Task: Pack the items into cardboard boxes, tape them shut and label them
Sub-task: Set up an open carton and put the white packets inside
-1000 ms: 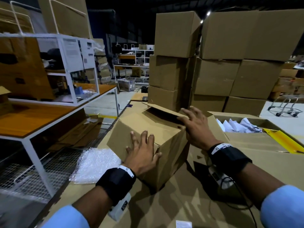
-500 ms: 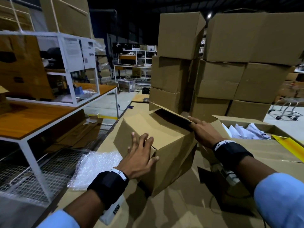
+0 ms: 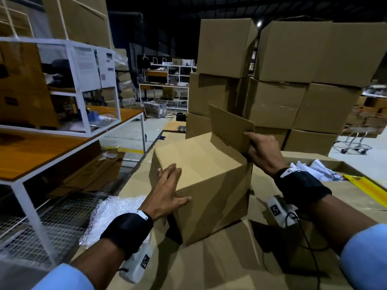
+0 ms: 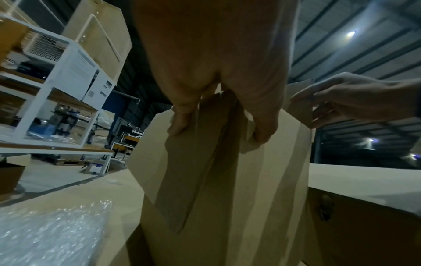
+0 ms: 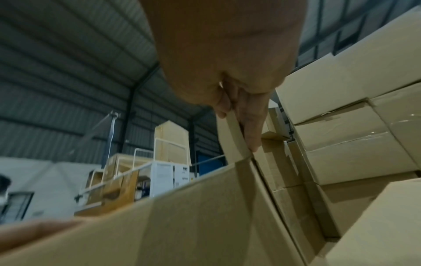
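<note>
- The left hand (image 3: 167,192) is laid flat against the near left side of the cardboard box (image 3: 201,185), fingers straight and close together, the thumb spread along the lower face; nothing is gripped by it.
- In the left wrist view, the fingertips (image 4: 180,124) of that hand are seen pressed on the box's side panel.
- The right hand (image 3: 262,151) is closed on the raised flap (image 3: 230,127) at the far right corner of the box; the flap's edge is pinched between the thumb on the near face and the fingers behind it.
- In the right wrist view, the flap (image 5: 232,135) is seen held upright between thumb and fingers (image 5: 250,126), with a slight bend in it.
- The box is set on a surface of flattened cardboard sheets (image 3: 209,266), tilted, with one corner turned toward the camera. It is plain brown, without tape or label on the visible faces; its inside is hidden.
- A sheet of bubble wrap (image 3: 113,216) is lying just left of the box, beside the left wrist.
- An open carton (image 3: 345,185) with white paper (image 3: 314,168) in it is placed to the right of the box.
- Stacked boxes (image 3: 282,80) are seen behind, and a white-framed table (image 3: 41,147) with a wooden top at the left.
</note>
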### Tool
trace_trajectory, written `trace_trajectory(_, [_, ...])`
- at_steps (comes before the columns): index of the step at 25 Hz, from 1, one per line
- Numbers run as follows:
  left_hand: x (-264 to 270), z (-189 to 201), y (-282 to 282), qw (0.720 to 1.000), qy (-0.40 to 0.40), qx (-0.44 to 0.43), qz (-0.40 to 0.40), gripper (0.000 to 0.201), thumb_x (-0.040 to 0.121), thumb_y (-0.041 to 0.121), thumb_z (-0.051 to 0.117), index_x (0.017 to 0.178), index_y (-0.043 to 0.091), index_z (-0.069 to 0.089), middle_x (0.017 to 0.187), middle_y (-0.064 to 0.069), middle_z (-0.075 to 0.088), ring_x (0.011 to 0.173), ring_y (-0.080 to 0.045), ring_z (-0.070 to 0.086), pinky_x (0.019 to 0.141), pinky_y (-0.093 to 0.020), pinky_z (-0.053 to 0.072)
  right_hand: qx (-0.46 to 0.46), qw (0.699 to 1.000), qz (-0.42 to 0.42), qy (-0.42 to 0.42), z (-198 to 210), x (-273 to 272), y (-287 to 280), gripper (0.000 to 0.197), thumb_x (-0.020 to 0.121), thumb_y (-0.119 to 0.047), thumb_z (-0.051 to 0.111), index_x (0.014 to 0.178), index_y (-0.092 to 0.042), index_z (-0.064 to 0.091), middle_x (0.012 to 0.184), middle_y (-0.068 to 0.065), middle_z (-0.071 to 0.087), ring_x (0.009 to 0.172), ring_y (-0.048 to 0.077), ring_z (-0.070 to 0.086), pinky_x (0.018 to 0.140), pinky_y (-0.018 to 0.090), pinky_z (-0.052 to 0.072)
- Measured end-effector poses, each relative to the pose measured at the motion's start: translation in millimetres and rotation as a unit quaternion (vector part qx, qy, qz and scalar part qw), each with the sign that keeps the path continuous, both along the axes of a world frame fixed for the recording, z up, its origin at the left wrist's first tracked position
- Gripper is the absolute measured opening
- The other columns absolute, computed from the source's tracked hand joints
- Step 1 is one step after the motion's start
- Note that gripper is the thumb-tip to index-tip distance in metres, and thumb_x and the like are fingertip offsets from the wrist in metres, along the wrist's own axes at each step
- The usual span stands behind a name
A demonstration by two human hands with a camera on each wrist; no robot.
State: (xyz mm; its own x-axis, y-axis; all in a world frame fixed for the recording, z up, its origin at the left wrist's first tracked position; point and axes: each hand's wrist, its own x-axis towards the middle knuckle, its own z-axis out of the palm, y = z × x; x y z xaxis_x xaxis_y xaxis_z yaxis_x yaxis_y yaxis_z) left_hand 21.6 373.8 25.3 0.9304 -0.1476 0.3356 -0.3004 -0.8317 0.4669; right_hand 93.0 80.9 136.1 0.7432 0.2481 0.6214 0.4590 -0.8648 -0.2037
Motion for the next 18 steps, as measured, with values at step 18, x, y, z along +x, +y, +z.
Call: trace_trajectory(18, [9, 7, -12, 0.998, 0.052, 0.038, 0.025, 0.107, 0.077, 0.036, 0.084, 0.160, 0.024, 0.017, 0.168, -0.005, 0.008, 0.153, -0.027, 0.012, 0.123, -0.048, 0.015, 0.088, 0.986, -0.011, 0.144, -35, -52, -11, 0.028, 0.100, -0.023, 0.052, 0.121, -0.018, 0.069, 0.114, 0.005, 0.070, 0.101, 0.023, 0.064, 0.080, 0.026, 0.042])
